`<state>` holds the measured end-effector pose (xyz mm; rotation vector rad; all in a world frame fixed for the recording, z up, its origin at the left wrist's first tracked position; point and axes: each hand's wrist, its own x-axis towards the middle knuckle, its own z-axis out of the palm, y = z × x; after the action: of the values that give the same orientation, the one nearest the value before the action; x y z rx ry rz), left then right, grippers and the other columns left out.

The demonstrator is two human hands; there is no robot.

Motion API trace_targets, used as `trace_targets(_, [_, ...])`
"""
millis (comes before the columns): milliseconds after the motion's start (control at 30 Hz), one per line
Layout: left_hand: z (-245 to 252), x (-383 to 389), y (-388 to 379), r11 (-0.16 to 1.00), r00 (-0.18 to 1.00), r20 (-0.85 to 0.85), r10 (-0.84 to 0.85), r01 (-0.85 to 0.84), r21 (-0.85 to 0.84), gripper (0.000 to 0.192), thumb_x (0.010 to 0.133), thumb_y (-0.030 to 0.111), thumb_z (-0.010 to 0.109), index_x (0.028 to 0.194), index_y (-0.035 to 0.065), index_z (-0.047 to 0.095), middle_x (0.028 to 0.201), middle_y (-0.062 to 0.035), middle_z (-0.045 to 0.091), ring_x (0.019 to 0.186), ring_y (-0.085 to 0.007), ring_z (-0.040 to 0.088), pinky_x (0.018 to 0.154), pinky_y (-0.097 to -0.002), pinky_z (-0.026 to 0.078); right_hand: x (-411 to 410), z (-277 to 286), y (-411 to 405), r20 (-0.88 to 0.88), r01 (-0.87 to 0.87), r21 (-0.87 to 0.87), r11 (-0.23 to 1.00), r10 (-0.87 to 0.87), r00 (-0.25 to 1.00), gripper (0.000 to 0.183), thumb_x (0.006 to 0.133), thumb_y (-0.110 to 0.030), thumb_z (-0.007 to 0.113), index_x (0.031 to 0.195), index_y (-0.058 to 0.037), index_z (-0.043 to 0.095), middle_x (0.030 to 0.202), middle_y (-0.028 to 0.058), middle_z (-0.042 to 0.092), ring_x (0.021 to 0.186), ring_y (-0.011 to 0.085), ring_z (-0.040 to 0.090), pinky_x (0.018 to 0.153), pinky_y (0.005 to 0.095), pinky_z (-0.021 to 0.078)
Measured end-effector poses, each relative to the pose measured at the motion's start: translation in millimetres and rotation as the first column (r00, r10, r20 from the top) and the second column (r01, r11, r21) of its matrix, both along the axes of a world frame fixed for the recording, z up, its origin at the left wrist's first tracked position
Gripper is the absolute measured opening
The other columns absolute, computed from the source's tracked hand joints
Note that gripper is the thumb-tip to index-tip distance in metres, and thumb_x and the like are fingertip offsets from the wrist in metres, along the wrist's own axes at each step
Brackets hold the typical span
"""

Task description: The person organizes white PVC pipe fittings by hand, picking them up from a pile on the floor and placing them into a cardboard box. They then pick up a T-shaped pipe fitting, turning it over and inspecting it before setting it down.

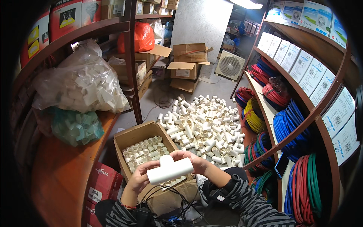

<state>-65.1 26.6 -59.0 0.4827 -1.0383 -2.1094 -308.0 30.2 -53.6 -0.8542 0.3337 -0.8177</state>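
Observation:
Between my two hands is a white plastic pipe tee [173,170], its side branch pointing away from me. My left hand [139,173] grips its left end, and my right hand [195,161] wraps around the right end. Just beneath and beyond them stands an open cardboard box [119,153], with white tee fittings [146,146] set in rows inside. On the floor past the box lies a large loose heap of white pipe tees [204,124]. The tee and my hands hide part of the box's contents.
Black cables [181,207] cross my lap. On the left, a wooden shelf [65,167] holds bags of white fittings [85,82]. The right rack carries wire coils [292,122], white boxes [303,62] and a phone [281,164]. Cardboard boxes [184,69] and a box fan [230,65] stand behind the heap.

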Motion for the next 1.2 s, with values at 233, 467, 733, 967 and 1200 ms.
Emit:
trace_targets(233, [0.3, -1.5, 2.7, 0.996, 0.995, 0.048, 0.085, -0.086, 0.021, 0.046, 0.081, 0.023, 0.064, 0.117, -0.0016, 0.051, 0.107, -0.0082, 0.06, 0.098, -0.0157, 0.058, 0.083, -0.0277, 0.046, -3.1, 0.2, 1.5, -0.094, 0.146, 0.111, 0.983, -0.135, 0.986, 0.06, 0.08, -0.044, 0.063, 0.118, -0.0011, 0.048, 0.103, 0.0091, 0.058, 0.087, 0.0159, 0.058, 0.083, 0.0284, 0.0464])
trace_targets(467, [0.8, -6.0, 1.9, 0.996, 0.985, 0.153, 0.085, -0.083, -0.019, 0.058, 0.088, 0.053, 0.043, 0.112, 0.0018, 0.054, 0.099, -0.0084, 0.062, 0.094, -0.0136, 0.056, 0.08, -0.0265, 0.042, -6.3, -6.2, -1.2, -0.127, 0.118, 0.239, 0.964, -0.089, 0.988, 0.059, 0.089, -0.053, 0.039, 0.112, 0.0009, 0.05, 0.096, 0.0107, 0.06, 0.084, 0.0186, 0.056, 0.084, 0.0335, 0.0436])
trace_targets(733, [4.1, -10.1, -1.4, 0.993, 0.966, 0.246, 0.075, -0.095, 0.069, 0.062, 0.088, 0.057, 0.04, 0.113, 0.0019, 0.054, 0.099, -0.0068, 0.062, 0.094, -0.0125, 0.057, 0.081, -0.0253, 0.043, -3.5, -4.7, -1.0, -0.166, 0.16, 0.29, 0.944, -0.115, 0.979, 0.065, 0.087, -0.06, 0.036, 0.104, -0.0011, 0.056, 0.095, 0.0061, 0.059, 0.079, 0.0149, 0.052, 0.083, 0.0325, 0.0406])
trace_targets(967, [-2.9, -10.9, -1.1, 0.999, 0.998, 0.044, 0.053, -0.052, -0.01, 0.057, 0.084, 0.05, 0.053, 0.114, 0.0018, 0.053, 0.105, -0.0068, 0.061, 0.1, -0.0139, 0.056, 0.082, -0.0259, 0.043, -7.6, -0.9, 4.0, -0.157, 0.215, 0.227, 0.95, -0.182, 0.971, 0.068, 0.08, -0.055, 0.054, 0.121, -0.0005, 0.046, 0.111, 0.0119, 0.054, 0.1, 0.022, 0.053, 0.092, 0.0361, 0.0402])
trace_targets(1200, [0.3, -8.1, 0.9, 1.0, 1.0, -0.014, 0.026, -0.026, 0.004, 0.058, 0.076, 0.037, 0.07, 0.116, -0.0012, 0.054, 0.108, -0.0068, 0.057, 0.1, -0.0152, 0.055, 0.088, -0.029, 0.043, -2.8, 9.6, 8.5, -0.017, 0.135, 0.055, 0.989, -0.134, 0.991, 0.071, 0.072, -0.048, 0.07, 0.121, -0.0018, 0.045, 0.113, 0.0078, 0.053, 0.105, 0.0163, 0.052, 0.091, 0.0299, 0.0422])
